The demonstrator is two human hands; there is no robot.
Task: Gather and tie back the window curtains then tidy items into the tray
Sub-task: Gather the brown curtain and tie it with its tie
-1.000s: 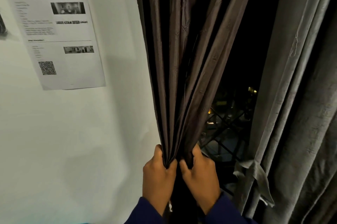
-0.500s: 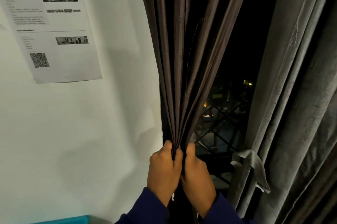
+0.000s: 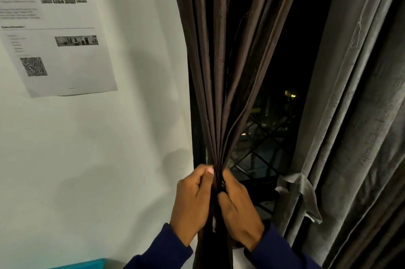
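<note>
Hands, left [image 3: 192, 205] and right [image 3: 237, 209], clenched the bunched brown curtain [image 3: 215, 93]; grey curtain [image 3: 355, 115] hung right, printed sheet [image 3: 59, 34] on the wall.

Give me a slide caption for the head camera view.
Both hands, left and right, grip the gathered brown curtain beside the window.

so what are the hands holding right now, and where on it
Both hands, left and right, grip the dark brown pleated fabric curtain at its gathered waist, where the folds bunch together, one hand on each side.
</note>
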